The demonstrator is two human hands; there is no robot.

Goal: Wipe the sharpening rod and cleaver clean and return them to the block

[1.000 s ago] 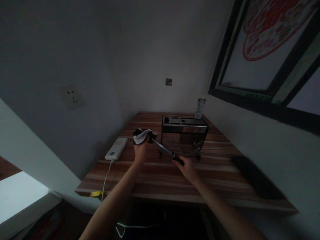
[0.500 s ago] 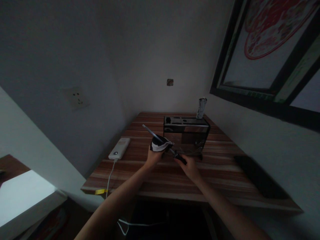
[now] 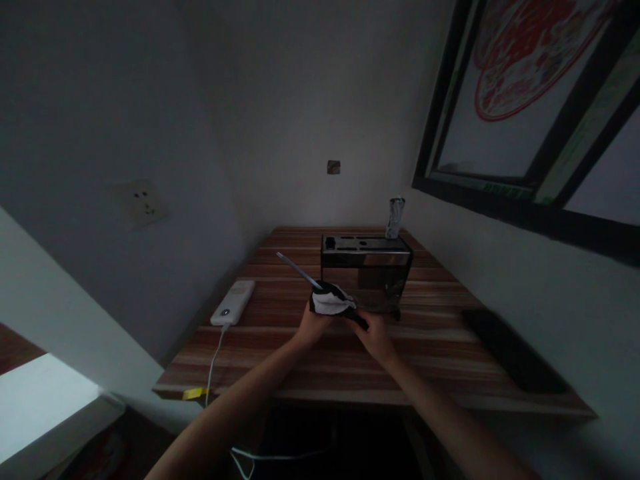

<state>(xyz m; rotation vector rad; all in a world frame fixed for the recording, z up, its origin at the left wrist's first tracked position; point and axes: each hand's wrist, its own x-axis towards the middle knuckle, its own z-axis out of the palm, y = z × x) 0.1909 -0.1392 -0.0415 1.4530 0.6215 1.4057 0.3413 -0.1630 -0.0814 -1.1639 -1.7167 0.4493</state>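
In the head view, the crumpled black-and-white cloth clasped in my left hand has slid down the slim metal tool to its dark handle, so I judge most of the tool's length gone over. My right hand grips that handle, holding the tool aslant over the striped, wood-grained worktop, before the boxy, glossy slotted stand.

Dim overall; white surface lower left brightest; edges stretched.
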